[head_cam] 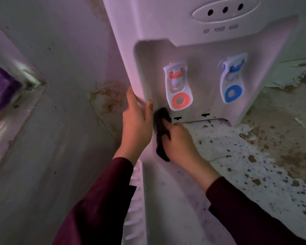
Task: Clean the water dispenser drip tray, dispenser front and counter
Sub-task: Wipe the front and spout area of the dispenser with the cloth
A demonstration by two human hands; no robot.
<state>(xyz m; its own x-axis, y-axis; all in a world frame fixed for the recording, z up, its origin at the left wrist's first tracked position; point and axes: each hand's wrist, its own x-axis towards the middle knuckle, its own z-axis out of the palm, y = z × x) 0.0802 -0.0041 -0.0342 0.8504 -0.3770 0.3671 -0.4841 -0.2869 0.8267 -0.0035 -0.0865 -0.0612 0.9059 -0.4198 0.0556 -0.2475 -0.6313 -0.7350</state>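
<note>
A white water dispenser (166,23) stands on a stained counter (254,165). Its recessed front holds a red tap (177,89) and a blue tap (232,80). My left hand (136,119) grips the dispenser's lower left front edge, thumb inside the recess. My right hand (179,142) presses a dark cloth (162,128) against the bottom left of the recess, just below the red tap. A white slotted drip tray (136,200) lies on the counter near my left sleeve, partly hidden by it.
The wall (69,85) to the left has brown stains. A purple object (0,85) sits in a frame at the far left. Peeling paint and dark spots cover the counter to the right of the dispenser.
</note>
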